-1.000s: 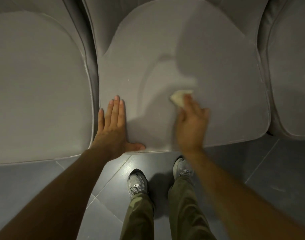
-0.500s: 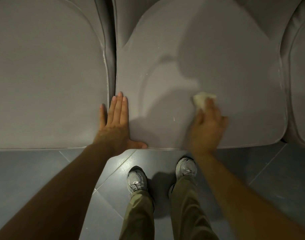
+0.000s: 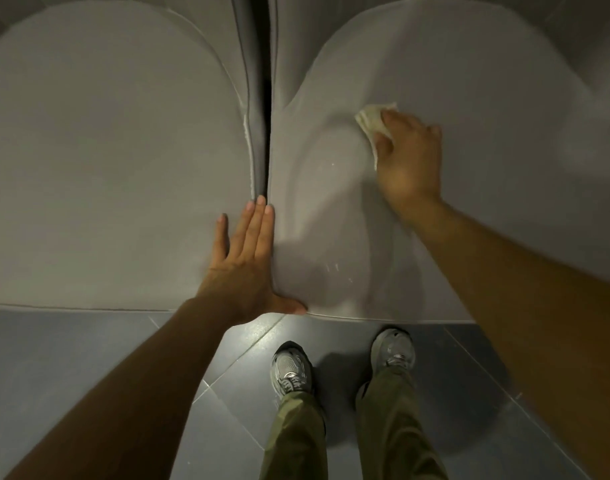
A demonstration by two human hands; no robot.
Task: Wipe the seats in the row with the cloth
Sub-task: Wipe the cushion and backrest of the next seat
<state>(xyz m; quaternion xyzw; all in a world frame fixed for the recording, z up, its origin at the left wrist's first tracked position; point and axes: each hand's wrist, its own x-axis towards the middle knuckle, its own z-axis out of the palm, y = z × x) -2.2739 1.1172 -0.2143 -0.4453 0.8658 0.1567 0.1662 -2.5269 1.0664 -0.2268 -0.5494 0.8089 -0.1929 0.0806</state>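
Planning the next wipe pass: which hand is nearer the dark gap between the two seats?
Left. The left hand lies flat with fingertips at the gap's near end; the right hand holds the cloth out on the right seat, apart from it.

right hand (image 3: 409,157) presses cloth (image 3: 372,121) on seat (image 3: 487,98).

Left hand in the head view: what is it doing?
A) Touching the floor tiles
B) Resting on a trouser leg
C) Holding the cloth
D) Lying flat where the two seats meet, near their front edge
D: the left hand lies flat with straight fingers by the gap between the left seat and the right seat, while the right hand holds the cloth.
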